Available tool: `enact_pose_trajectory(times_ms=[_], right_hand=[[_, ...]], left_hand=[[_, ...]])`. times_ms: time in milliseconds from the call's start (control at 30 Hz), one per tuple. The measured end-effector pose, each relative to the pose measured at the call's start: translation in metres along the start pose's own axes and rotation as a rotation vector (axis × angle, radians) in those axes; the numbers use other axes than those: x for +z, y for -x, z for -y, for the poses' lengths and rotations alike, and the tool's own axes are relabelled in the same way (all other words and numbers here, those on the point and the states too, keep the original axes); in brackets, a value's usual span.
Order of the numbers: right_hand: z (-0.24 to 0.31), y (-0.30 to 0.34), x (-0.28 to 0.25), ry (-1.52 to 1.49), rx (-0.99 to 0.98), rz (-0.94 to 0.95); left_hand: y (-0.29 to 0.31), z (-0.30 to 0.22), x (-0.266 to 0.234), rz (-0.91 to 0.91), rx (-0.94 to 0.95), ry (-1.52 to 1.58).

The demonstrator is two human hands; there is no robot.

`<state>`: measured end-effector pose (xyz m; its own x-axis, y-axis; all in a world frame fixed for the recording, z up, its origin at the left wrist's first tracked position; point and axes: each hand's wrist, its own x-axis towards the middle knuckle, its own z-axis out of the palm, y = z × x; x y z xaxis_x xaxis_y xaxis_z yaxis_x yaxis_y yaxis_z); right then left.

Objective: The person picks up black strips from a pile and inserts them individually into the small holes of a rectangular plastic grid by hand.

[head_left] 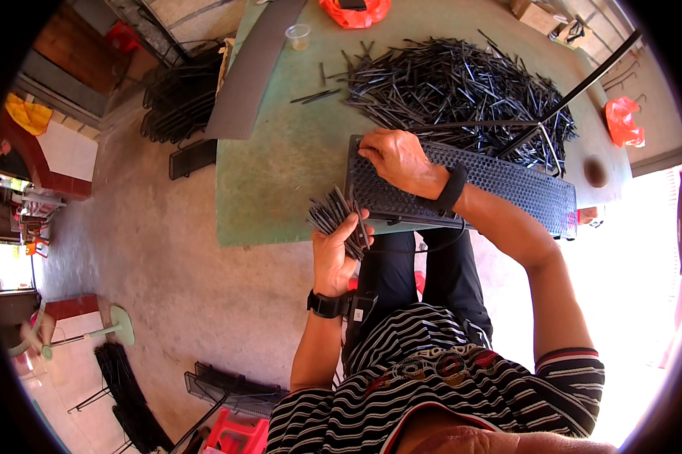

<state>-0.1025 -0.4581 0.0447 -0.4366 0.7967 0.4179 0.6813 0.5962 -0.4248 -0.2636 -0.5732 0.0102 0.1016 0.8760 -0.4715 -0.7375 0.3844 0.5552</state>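
My left hand (336,253) is closed around a bundle of thin black strips (328,212) just off the table's near edge. The strips fan out past its thumb and fingers. A long black perforated metal rack (507,194) lies along the near side of the green table (269,181). Over the left end of this rack is my right hand (399,157), its fingers curled and pinched at the rim. Whatever those fingertips hold, if anything, is hidden. Behind the rack spreads a large heap of similar black strips (462,83).
Black rods (541,125) rise from the rack toward the upper right. A grey board (254,72), a plastic cup (298,35) and a red bag (355,12) are on the table. Stacked black racks (178,98) stand left of it. A red stool (235,433) is behind at lower left.
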Motion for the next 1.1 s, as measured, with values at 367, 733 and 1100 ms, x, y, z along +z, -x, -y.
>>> enact_pose_trajectory(times_ms=[367, 733, 1100], right_hand=[[0.022, 0.024, -0.02, -0.924, 0.856, 0.516], [0.009, 0.004, -0.025, -0.469, 0.307, -0.177], [-0.008, 0.002, -0.006, -0.311, 0.199, -0.152]], left_hand=[[0.0, 0.01, 0.012, 0.002, -0.019, -0.024], [-0.001, 0.01, 0.005, -0.049, 0.019, -0.064], [0.002, 0.006, 0.005, -0.088, 0.025, -0.064]])
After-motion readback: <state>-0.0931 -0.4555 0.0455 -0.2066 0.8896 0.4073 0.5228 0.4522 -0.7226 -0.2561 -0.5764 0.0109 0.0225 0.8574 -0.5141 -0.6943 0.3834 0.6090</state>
